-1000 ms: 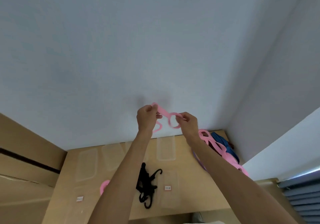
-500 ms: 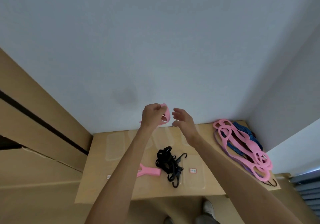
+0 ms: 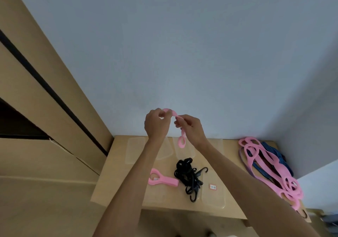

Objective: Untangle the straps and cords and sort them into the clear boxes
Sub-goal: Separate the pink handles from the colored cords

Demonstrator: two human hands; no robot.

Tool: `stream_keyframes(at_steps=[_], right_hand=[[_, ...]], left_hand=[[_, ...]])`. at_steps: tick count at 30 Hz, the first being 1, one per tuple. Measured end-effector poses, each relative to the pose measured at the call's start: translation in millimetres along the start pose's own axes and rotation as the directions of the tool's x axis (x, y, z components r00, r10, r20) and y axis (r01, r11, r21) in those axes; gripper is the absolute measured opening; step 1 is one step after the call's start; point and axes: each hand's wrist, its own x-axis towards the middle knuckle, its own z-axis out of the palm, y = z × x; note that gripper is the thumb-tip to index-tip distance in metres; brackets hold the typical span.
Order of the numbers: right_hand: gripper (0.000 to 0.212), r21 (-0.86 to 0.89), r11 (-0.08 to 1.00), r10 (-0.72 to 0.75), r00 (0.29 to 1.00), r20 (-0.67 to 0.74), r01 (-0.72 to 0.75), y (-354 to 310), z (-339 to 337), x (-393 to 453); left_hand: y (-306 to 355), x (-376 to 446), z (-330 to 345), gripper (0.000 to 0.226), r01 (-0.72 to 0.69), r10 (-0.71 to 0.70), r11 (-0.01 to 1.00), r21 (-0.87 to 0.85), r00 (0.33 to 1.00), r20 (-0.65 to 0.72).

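- Fingers of both hands pinch one pink looped strap (image 3: 181,136) held up in front of the wall, above the table (image 3: 120,174).
- Left hand (image 3: 155,125) has its fingers curled, thumb and fingertips closed on the strap's upper bend.
- Right hand (image 3: 190,127) grips the same strap just beside the left, fingers curled round it; the rest of the strap hangs down between the two wrists, ending in a round loop.
- On the table below lies a second pink strap piece (image 3: 161,179), flat, with a loop at its left end.
- Just right of it sits a bundle of black cords (image 3: 188,176) with hooks at the ends, tangled together.
- Clear boxes or lids lie along the table: several at the far edge, one of them (image 3: 135,150) left of the arms, and one near the front (image 3: 213,194) with a small white label (image 3: 213,187).
- At the table's right end a pile of pink straps (image 3: 270,165) rests over blue cords (image 3: 274,154), well apart from the hands.
- Tan cabinet panels (image 3: 36,90) stand to the left.
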Motion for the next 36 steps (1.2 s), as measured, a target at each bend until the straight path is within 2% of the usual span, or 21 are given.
stream_keyframes(at_steps=[3, 6, 7, 9, 11, 13, 15, 17, 18, 20, 21, 23, 28, 30, 32, 34, 36], right_hand=[[0.025, -0.081, 0.996, -0.031, 0.999, 0.041, 0.034, -2, 0, 1], [0.030, -0.084, 0.995, -0.050, 0.998, 0.042, 0.054, -3, -5, 0], [0.033, -0.069, 0.997, -0.044, 0.998, 0.042, 0.046, -4, -7, -1], [0.035, -0.045, 0.998, -0.048, 0.998, 0.047, 0.050, -5, -12, -2], [0.039, -0.053, 0.996, -0.072, 0.995, 0.069, 0.076, -5, -16, -3], [0.039, -0.060, 0.996, -0.056, 0.994, 0.097, 0.062, -4, -22, -6], [0.034, -0.005, 0.999, 0.053, 0.990, 0.127, -0.053, -3, -28, -8], [0.032, 0.066, 0.984, 0.152, 0.976, 0.158, -0.164, -3, -34, -10], [0.037, 0.081, 0.982, 0.156, 0.975, 0.156, -0.170, -4, -37, -11], [0.038, 0.107, 0.982, 0.139, 0.981, 0.132, -0.153, -5, -43, -11], [0.032, 0.132, 0.980, 0.134, 0.983, 0.123, -0.150, -6, -46, -11], [0.021, 0.161, 0.978, 0.114, 0.987, 0.117, -0.132, -7, -54, -12], [0.027, 0.153, 0.980, 0.107, 0.987, 0.122, -0.125, 4, -71, -11], [0.026, 0.184, 0.970, 0.142, 0.984, 0.110, -0.160, 9, -75, -11], [0.025, 0.229, 0.955, 0.169, 0.981, 0.090, -0.186, 14, -80, -12], [0.021, 0.278, 0.935, 0.214, 0.976, 0.048, -0.219, 17, -86, -11], [0.017, 0.271, 0.919, 0.285, 0.958, 0.040, -0.285, 21, -91, -10]], left_hand=[[-7, -7, 8, 0.016, -0.019, 0.025, 0.989, -0.148, 0.999, 0.039], [-11, -15, 14, 0.025, 0.010, -0.008, 0.977, -0.215, 1.000, 0.008], [-14, -15, 16, 0.032, -0.001, 0.003, 0.983, -0.182, 1.000, 0.009], [-23, -13, 22, 0.047, -0.058, 0.057, 0.998, 0.013, 0.997, 0.044], [-30, -14, 28, 0.036, -0.124, 0.107, 0.981, 0.152, 0.987, 0.117], [-32, -18, 34, 0.020, -0.124, 0.111, 0.989, 0.077, 0.982, 0.150], [-30, -20, 37, 0.033, -0.091, 0.101, 0.994, -0.059, 0.975, 0.197], [-27, -19, 37, 0.049, -0.015, 0.074, 0.984, -0.176, 0.940, 0.332], [-25, -19, 38, 0.049, 0.017, 0.066, 0.981, -0.195, 0.909, 0.411], [-27, -20, 40, 0.028, 0.022, 0.068, 0.985, -0.170, 0.860, 0.505], [-27, -23, 41, 0.017, 0.021, 0.070, 0.985, -0.169, 0.854, 0.515], [-27, -29, 43, 0.014, 0.060, 0.054, 0.979, -0.197, 0.848, 0.527], [-17, -46, 49, 0.037, 0.169, 0.024, 0.960, -0.223, 0.744, 0.667], [-16, -51, 52, 0.026, 0.153, 0.003, 0.975, -0.161, 0.715, 0.699], [-18, -51, 53, 0.015, 0.078, 0.008, 0.993, -0.085, 0.690, 0.723], [-19, -49, 53, 0.007, 0.000, 0.034, 0.999, -0.048, 0.700, 0.714], [-17, -47, 51, 0.012, -0.004, 0.052, 0.997, -0.077, 0.774, 0.631]])
